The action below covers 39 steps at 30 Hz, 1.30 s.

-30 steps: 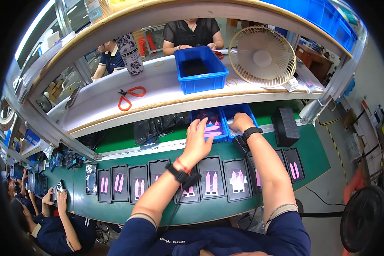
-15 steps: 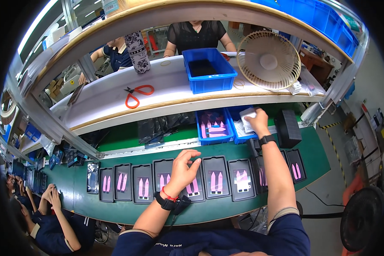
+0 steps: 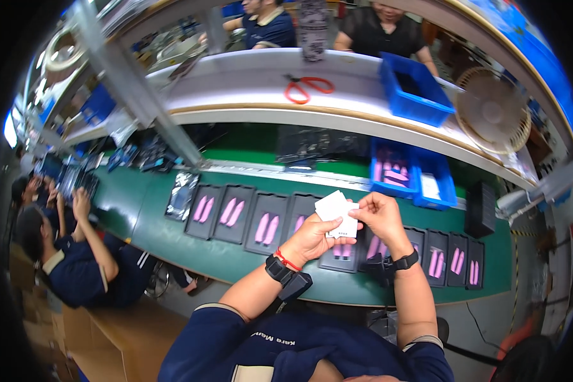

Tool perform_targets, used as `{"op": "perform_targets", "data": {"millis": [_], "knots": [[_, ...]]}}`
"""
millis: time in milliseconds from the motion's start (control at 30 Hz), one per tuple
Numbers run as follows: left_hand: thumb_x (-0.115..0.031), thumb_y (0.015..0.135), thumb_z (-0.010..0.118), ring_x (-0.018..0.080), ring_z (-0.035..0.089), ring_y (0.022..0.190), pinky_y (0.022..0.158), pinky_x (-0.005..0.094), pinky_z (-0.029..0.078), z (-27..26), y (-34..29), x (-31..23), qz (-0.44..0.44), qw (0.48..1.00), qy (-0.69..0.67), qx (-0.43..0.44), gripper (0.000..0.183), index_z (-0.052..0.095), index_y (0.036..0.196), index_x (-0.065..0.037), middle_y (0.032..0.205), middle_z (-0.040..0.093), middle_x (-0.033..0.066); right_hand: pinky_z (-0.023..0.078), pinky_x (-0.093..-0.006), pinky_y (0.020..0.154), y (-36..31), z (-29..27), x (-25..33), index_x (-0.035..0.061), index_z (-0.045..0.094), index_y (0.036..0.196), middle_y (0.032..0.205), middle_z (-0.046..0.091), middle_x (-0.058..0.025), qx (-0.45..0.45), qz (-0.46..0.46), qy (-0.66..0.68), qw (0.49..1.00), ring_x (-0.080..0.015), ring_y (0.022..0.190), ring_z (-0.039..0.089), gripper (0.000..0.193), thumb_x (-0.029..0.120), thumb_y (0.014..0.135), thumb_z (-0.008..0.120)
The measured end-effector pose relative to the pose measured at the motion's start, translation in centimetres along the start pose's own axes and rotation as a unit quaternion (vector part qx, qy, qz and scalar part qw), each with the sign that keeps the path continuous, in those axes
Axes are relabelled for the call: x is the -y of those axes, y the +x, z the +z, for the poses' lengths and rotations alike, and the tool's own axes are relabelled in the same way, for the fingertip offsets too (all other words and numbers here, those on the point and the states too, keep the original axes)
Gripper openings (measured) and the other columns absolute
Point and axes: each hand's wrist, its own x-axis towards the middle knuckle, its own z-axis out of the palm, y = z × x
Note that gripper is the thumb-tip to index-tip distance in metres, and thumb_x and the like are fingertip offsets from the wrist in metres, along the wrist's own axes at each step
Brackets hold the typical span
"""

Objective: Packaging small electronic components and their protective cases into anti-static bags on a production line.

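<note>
Above the green table (image 3: 130, 197) and its black trays (image 3: 241, 193), white cards (image 3: 332, 206) sit clasped in the left hand (image 3: 309, 242), best held firm and lightly fanned while the right hand (image 3: 383, 219) pinches their edge.

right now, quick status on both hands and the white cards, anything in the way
Left hand: grip on overlapping white cards. Right hand: at their right edge. Black trays below; nothing seen blocking.
</note>
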Motion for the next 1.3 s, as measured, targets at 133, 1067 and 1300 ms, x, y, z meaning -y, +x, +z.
{"op": "perform_targets", "data": {"millis": [133, 1067, 1300], "knots": [[-0.013, 0.090, 0.057, 0.0310, 0.059, 0.107, 0.083, 0.0433, 0.054, -2.4, -5.0, -2.8, 0.056, 0.995, 0.051, -0.061, 0.046, 0.040, 0.132, -0.002, 0.118, 0.057, 0.0168, 0.048, -0.0197, 0.061, 1.8, 4.6, 0.6, -0.0015, 0.063, 0.079, 0.072, 0.065, -0.0047, 0.116, 0.001, 0.058, 0.992, -0.0073, 0.065, 0.061, 0.007, 0.001, 0.078, 0.069], [-0.003, 0.085, 0.061, 0.0212, 0.062, 0.098, 0.077, 0.0376, 0.055, -11.5, -19.8, -10.1, 0.306, 0.879, 0.184, -0.316, 0.035, 0.052, 0.118, 0.002, 0.107, 0.062, 0.0107, 0.038, -0.0206, 0.049, 5.9, 27.9, 3.7, -0.0014, 0.062, 0.072, 0.061, 0.057, 0.0012, 0.310, -0.033, -0.015, 0.950, -0.0025, 0.056, 0.047, 0.021, 0.014, 0.075, 0.076], [-0.013, 0.091, 0.055, 0.0226, 0.065, 0.089, 0.069, 0.0363, 0.058, -10.9, -19.2, -10.2, 0.215, 0.941, 0.039, -0.257, 0.034, 0.048, 0.122, 0.001, 0.106, 0.062, 0.0117, 0.040, -0.0189, 0.054, 5.4, 24.5, 2.8, -0.0003, 0.063, 0.076, 0.068, 0.061, 0.0004, 0.284, -0.016, 0.012, 0.958, -0.0030, 0.059, 0.049, 0.013, 0.009, 0.085, 0.065]]}}
